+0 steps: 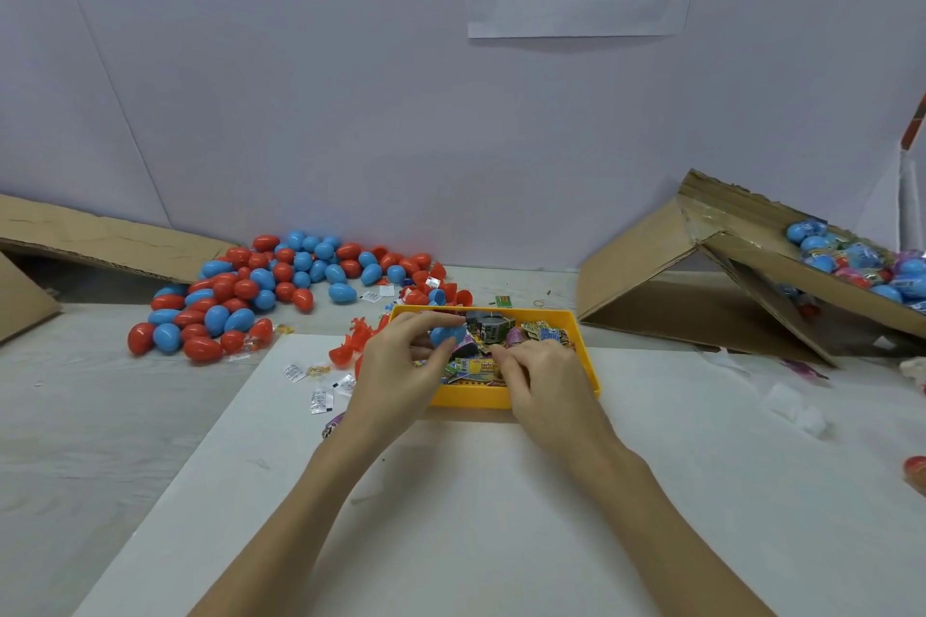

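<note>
A yellow tray (584,341) full of small printed film sleeves (538,333) sits at the middle of the table. My left hand (401,366) holds a blue plastic egg (447,335) over the tray's left part, fingers curled round it. My right hand (538,378) reaches into the tray's front, its fingertips pinching a printed sleeve (481,366) among the pile. A big heap of red and blue eggs (260,286) lies at the back left of the table.
A tilted cardboard box (751,266) at the right holds wrapped eggs (852,261). Flattened cardboard (100,241) lies at the far left. Open red egg halves (343,353), small white packets (320,396) and scraps lie left of the tray. A white board (501,516) covers the near table.
</note>
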Motion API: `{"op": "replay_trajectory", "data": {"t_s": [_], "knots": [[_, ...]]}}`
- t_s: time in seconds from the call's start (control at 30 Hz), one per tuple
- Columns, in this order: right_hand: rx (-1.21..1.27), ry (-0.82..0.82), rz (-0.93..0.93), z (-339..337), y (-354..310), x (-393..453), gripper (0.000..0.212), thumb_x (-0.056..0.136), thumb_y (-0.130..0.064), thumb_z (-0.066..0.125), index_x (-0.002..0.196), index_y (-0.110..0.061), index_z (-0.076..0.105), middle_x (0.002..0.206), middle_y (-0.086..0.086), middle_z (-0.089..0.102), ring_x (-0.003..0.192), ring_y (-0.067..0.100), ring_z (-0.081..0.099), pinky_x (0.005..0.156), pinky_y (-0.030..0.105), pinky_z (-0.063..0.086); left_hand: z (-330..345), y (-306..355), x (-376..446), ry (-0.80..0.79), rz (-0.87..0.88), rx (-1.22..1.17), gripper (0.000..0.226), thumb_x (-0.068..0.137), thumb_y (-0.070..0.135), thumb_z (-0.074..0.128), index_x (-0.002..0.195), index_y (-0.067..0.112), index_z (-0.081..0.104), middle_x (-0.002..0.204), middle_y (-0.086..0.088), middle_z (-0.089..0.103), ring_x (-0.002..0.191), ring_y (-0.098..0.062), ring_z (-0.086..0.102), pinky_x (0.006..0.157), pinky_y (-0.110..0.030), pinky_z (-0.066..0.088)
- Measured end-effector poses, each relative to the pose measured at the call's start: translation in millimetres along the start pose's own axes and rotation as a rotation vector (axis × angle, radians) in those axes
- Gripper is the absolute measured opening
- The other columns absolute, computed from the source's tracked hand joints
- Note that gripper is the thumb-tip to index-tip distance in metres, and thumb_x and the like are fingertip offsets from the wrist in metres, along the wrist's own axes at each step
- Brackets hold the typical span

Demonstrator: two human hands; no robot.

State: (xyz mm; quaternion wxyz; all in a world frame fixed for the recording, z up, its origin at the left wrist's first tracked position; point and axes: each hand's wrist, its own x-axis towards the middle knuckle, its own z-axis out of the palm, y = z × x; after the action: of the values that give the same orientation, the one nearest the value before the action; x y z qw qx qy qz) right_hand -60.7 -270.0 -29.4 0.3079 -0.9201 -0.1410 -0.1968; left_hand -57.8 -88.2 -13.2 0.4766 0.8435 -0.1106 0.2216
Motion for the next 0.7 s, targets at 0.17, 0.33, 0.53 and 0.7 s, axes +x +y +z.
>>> {"op": "replay_trajectory", "data": {"t_s": [0.17, 0.33, 0.53, 0.7], "knots": [[0.14, 0.182, 0.009, -8, -6, -1, 0.011, 0.094, -0.015, 0.073, 0.103, -0.014, 0.08, 0.098, -0.003, 0.076, 0.091, 0.007, 0.066, 0.082, 0.007, 0.046, 0, 1, 0, 0.002, 0.011, 0.012, 0.029, 0.095, 0.009, 0.069, 0.12, 0.022, 0.072, 0.121, 0.002, 0.067, 0.097, -0.005, 0.064, 0.078, -0.011, 0.054], [0.301, 0.229, 0.147, -12, -2, 1, 0.011, 0.091, -0.016, 0.077, 0.102, -0.018, 0.075, 0.094, -0.009, 0.074, 0.087, -0.001, 0.068, 0.076, 0.008, 0.051, -1, 2, 0, -0.016, 0.048, 0.018, 0.028, 0.096, 0.003, 0.064, 0.11, 0.024, 0.077, 0.12, 0.003, 0.061, 0.106, -0.003, 0.058, 0.079, -0.007, 0.051], [0.325, 0.206, 0.179, -11, -1, 2, 0.008, 0.092, -0.022, 0.077, 0.099, -0.018, 0.077, 0.089, -0.01, 0.072, 0.084, 0.002, 0.067, 0.072, 0.013, 0.053, 4, 0, -3, 0.004, 0.152, 0.112, 0.026, 0.091, 0.004, 0.072, 0.108, 0.024, 0.077, 0.12, 0.0, 0.054, 0.107, -0.006, 0.056, 0.082, -0.006, 0.048], [0.502, 0.174, 0.194, -11, -6, 2, 0.004, 0.09, -0.023, 0.078, 0.094, -0.021, 0.078, 0.085, -0.01, 0.075, 0.083, 0.005, 0.07, 0.074, 0.018, 0.056, 7, 3, -9, -0.081, 0.265, 0.16, 0.034, 0.079, 0.022, 0.087, 0.11, 0.017, 0.076, 0.128, -0.006, 0.053, 0.112, -0.019, 0.057, 0.092, -0.027, 0.055]]}}
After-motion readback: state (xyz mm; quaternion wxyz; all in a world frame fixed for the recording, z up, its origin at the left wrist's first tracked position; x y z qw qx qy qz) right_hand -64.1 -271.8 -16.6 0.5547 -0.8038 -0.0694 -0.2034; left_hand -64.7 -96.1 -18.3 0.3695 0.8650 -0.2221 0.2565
